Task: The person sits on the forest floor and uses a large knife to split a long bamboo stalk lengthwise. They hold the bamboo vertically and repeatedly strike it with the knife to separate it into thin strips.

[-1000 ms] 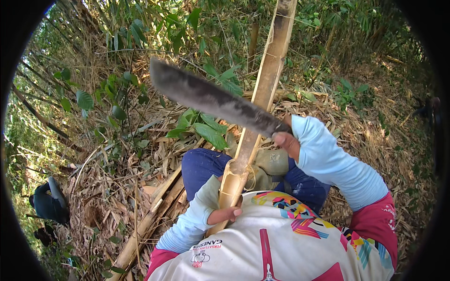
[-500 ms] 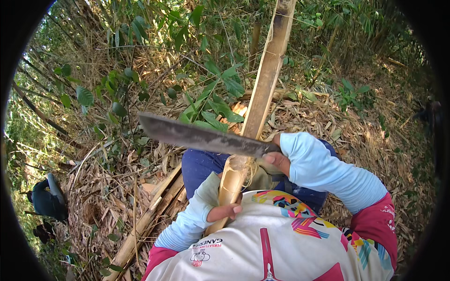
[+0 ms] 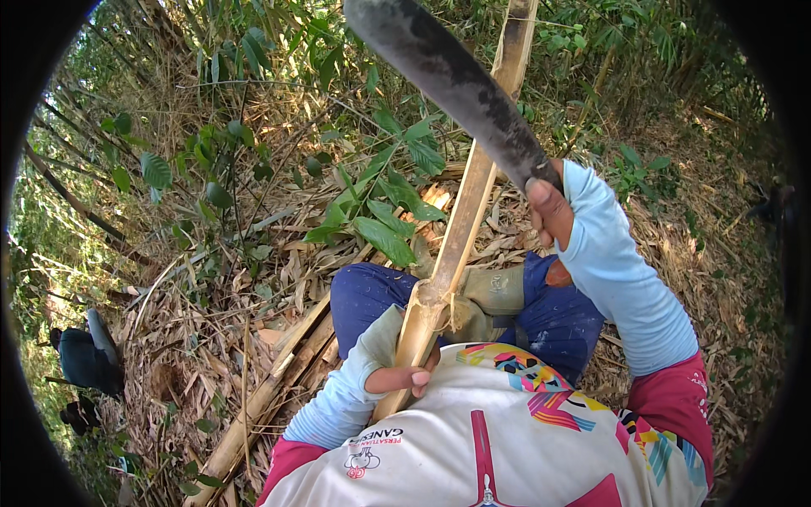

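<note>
Split bamboo [image 3: 466, 211] near shirt lettering [image 3: 380, 438]

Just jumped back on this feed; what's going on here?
A seated person's left hand grips the near end of a split bamboo strip. The right hand holds a machete, its blade crossing in front of the strip's upper part in this view. More bamboo lies on the ground to the left.

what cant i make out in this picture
Head view:
Machete: handle mostly hidden by the right hand; tip cut off by the top edge.
Split bamboo: far end cut off by the top edge.
Left hand: most fingers hidden behind the bamboo.
Person at far left: too small for detail.
</note>
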A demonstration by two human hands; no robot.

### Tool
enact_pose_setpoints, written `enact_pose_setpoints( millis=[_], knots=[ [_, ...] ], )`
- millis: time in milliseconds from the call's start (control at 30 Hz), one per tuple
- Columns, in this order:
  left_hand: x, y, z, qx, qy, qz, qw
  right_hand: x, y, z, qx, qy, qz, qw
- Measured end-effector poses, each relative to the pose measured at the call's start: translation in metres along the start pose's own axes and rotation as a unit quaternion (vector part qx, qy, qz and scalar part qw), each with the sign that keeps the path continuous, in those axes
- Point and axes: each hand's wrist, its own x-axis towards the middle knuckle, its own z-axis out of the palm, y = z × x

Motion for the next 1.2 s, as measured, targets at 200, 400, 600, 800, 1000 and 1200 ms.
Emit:
enact_pose_setpoints(
  millis=[200, 400, 600, 800, 1000, 1200],
  knots=[
    [0.0, -0.003, -0.002, -0.018, -0.01, -0.004, 1.0, 0.01, -0.008, -0.016, -0.013, 0.027, 0.036, 0.999],
    [0.0, -0.003, -0.002, -0.019, -0.018, 0.0, 1.0, 0.013, -0.012, -0.022, -0.033, 0.018, 0.035, 0.999],
    [-0.001, -0.005, -0.003, -0.016, -0.022, -0.002, 1.0, 0.012, -0.02, -0.025, -0.036, 0.011, 0.043, 0.998],
    [-0.002, -0.003, -0.002, -0.017, -0.022, -0.009, 1.0, 0.012, -0.013, -0.025, -0.047, 0.002, 0.03, 0.998],
    [-0.001, -0.002, -0.001, -0.012, -0.026, -0.017, 0.999, 0.007, -0.027, -0.022, -0.051, -0.003, 0.025, 0.998],
    [-0.002, -0.002, 0.0, -0.017, -0.012, -0.022, 1.0, -0.002, -0.021, -0.017, -0.119, -0.063, -0.01, 0.991]
  ],
)
